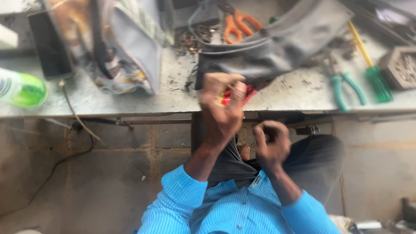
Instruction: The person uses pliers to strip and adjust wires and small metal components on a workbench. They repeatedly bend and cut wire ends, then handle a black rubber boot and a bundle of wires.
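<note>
My left hand (223, 106) is raised at the front edge of the workbench (130, 102), its fingers closed around a small red object (226, 96) that is blurred and mostly hidden. My right hand (272, 141) is lower, below the bench edge, curled into a fist; a small dark thing may be inside it, but the blur hides it. Both sleeves are bright blue with fine stripes. A grey bag (277, 47) lies on the bench just behind my left hand.
Orange-handled scissors (236, 24) lie at the back. Green-handled pliers (346, 89) and a green and yellow screwdriver (368, 65) are at right, beside a small box of bits (403, 67). A green bottle (21, 89) and a patterned bag (125, 56) sit at left.
</note>
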Action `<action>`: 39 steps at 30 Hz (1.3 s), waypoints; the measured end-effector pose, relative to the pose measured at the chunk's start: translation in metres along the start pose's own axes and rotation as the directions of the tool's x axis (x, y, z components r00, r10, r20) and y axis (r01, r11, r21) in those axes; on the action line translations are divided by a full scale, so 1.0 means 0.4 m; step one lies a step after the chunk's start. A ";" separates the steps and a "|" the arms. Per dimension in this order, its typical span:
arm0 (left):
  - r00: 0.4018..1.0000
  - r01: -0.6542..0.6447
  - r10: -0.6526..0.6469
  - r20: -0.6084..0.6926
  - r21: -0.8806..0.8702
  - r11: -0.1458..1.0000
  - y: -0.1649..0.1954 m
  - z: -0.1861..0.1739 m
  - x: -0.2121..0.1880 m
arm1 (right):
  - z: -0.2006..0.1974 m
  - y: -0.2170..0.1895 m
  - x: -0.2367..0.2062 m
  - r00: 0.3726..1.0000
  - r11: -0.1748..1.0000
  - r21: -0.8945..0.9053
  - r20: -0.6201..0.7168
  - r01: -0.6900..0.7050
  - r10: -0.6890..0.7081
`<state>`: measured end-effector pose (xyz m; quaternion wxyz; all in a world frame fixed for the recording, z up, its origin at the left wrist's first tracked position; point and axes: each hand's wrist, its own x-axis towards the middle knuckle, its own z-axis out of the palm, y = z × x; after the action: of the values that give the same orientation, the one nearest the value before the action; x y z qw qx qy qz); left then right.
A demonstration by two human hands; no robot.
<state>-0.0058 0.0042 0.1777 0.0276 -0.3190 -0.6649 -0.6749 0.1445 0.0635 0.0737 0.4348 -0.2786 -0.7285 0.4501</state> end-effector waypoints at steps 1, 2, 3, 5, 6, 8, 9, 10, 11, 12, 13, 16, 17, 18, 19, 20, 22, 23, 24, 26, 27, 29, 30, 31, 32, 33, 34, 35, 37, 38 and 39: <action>0.996 -0.040 0.046 -0.077 0.081 0.996 -0.022 -0.020 0.017 | -0.010 -0.038 0.023 0.961 0.960 0.051 0.022 0.274 -0.275; 0.985 -0.071 0.095 -0.143 0.164 0.984 -0.041 -0.033 0.028 | -0.013 -0.074 0.060 0.850 0.847 0.107 0.026 0.521 -0.526; 0.982 -0.048 0.075 -0.172 0.155 0.987 -0.056 -0.039 0.031 | -0.015 -0.110 0.101 0.778 0.778 -0.043 0.076 0.627 -0.623; 0.973 -0.025 0.054 -0.225 0.128 0.991 -0.082 -0.042 0.041 | 0.015 -0.161 0.222 0.686 0.690 -0.081 0.240 0.719 -0.687; 0.970 -0.042 0.060 -0.234 0.080 0.996 -0.090 -0.040 0.042 | 0.054 -0.175 0.296 0.662 0.708 0.025 0.335 0.706 -0.671; 0.967 -0.060 0.054 -0.250 -0.015 0.998 -0.096 -0.035 0.032 | 0.158 -0.194 0.418 0.621 0.673 -0.081 0.478 0.735 -0.621; 0.965 -0.075 0.069 -0.253 -0.012 0.997 -0.097 -0.036 0.026 | 0.216 -0.201 0.462 0.581 0.633 -0.112 0.540 0.766 -0.609; 0.963 -0.093 0.087 -0.256 -0.010 0.996 -0.099 -0.037 0.022 | 0.265 -0.204 0.496 0.538 0.593 -0.117 0.585 0.796 -0.607; 0.959 -0.111 0.105 -0.261 -0.008 0.994 -0.099 -0.037 0.020 | 0.306 -0.208 0.524 0.493 0.553 -0.118 0.629 0.825 -0.601; 0.955 -0.111 0.100 -0.280 -0.021 0.994 -0.104 -0.036 0.019 | 0.346 -0.209 0.547 0.504 0.551 -0.152 0.646 0.821 -0.573; 0.950 -0.107 0.092 -0.298 -0.034 0.994 -0.106 -0.035 0.018 | 0.379 -0.210 0.561 0.517 0.550 -0.185 0.662 0.814 -0.543; 0.941 -0.130 0.108 -0.321 -0.046 0.990 -0.119 -0.030 0.019 | 0.399 -0.207 0.579 0.557 0.551 -0.219 0.599 0.805 -0.575; 0.940 -0.138 0.117 -0.322 -0.043 0.990 -0.123 -0.032 0.018 | 0.385 -0.206 0.582 0.571 0.558 -0.218 0.559 0.801 -0.602; 0.946 -0.108 0.079 -0.315 -0.075 0.991 -0.126 -0.032 0.016 | 0.363 -0.206 0.585 0.597 0.589 -0.212 0.536 0.780 -0.597; 0.950 -0.077 0.040 -0.309 -0.109 0.991 -0.128 -0.032 0.015 | 0.331 -0.207 0.587 0.621 0.619 -0.206 0.517 0.758 -0.589; 0.955 -0.043 -0.003 -0.297 -0.146 0.988 -0.129 -0.032 0.013 | 0.294 -0.208 0.589 0.629 0.661 -0.151 0.515 0.735 -0.582; 0.948 -0.096 0.029 -0.316 -0.196 0.976 -0.131 -0.035 0.010 | 0.206 -0.212 0.596 0.628 0.691 -0.088 0.511 0.718 -0.587; 0.947 -0.124 0.047 -0.319 -0.227 0.966 -0.131 -0.034 0.011 | 0.156 -0.213 0.599 0.619 0.681 -0.081 0.507 0.728 -0.600; 0.960 -0.098 0.032 -0.280 -0.227 0.969 -0.130 -0.037 0.006 | 0.107 -0.212 0.597 0.614 0.674 -0.079 0.502 0.734 -0.609; 0.978 -0.046 -0.002 -0.206 -0.226 0.973 -0.130 -0.046 -0.004 | 0.016 -0.201 0.590 0.652 0.682 -0.137 0.477 0.718 -0.590; 0.979 -0.032 -0.014 -0.202 -0.227 0.973 -0.132 -0.047 -0.006 | -0.026 -0.191 0.582 0.669 0.686 -0.163 0.462 0.709 -0.582; 0.979 -0.012 -0.033 -0.201 -0.219 0.976 -0.139 -0.049 -0.005 | -0.100 -0.165 0.561 0.690 0.655 -0.257 0.434 0.711 -0.579; 0.969 -0.045 -0.017 -0.247 -0.243 0.969 -0.144 -0.050 0.002 | -0.131 -0.151 0.549 0.695 0.636 -0.297 0.419 0.713 -0.584; 0.956 -0.079 -0.001 -0.294 -0.262 0.962 -0.150 -0.049 0.012 | -0.160 -0.137 0.529 0.720 0.654 -0.312 0.394 0.689 -0.572; 0.938 -0.114 0.013 -0.345 -0.275 0.955 -0.155 -0.055 0.023 | -0.183 -0.122 0.505 0.741 0.672 -0.321 0.369 0.668 -0.560; 0.943 -0.091 0.001 -0.332 -0.254 0.963 -0.159 -0.068 0.035 | -0.201 -0.107 0.477 0.760 0.691 -0.324 0.347 0.647 -0.549; 0.948 -0.066 -0.010 -0.318 -0.229 0.971 -0.162 -0.088 0.047 | -0.217 -0.094 0.443 0.811 0.770 -0.278 0.319 0.574 -0.489; 0.952 -0.044 -0.019 -0.305 -0.200 0.979 -0.162 -0.109 0.058 | -0.230 -0.083 0.405 0.856 0.840 -0.225 0.295 0.494 -0.424; 0.980 0.005 -0.012 -0.201 -0.035 0.999 -0.154 -0.144 0.076 | -0.243 -0.061 0.345 0.909 0.922 -0.133 0.265 0.364 -0.321; 0.989 0.028 -0.021 -0.148 0.050 0.998 -0.145 -0.158 0.080 | -0.247 -0.054 0.317 0.925 0.944 -0.101 0.257 0.314 -0.280; 0.994 0.030 -0.018 -0.107 0.114 0.993 -0.135 -0.168 0.082 | -0.247 -0.046 0.298 0.931 0.953 -0.089 0.257 0.289 -0.259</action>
<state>-0.0835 -0.0383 0.1513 0.0730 -0.2725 -0.7042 -0.6515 0.1759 0.1915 0.1574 0.3829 -0.1438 -0.8345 0.3691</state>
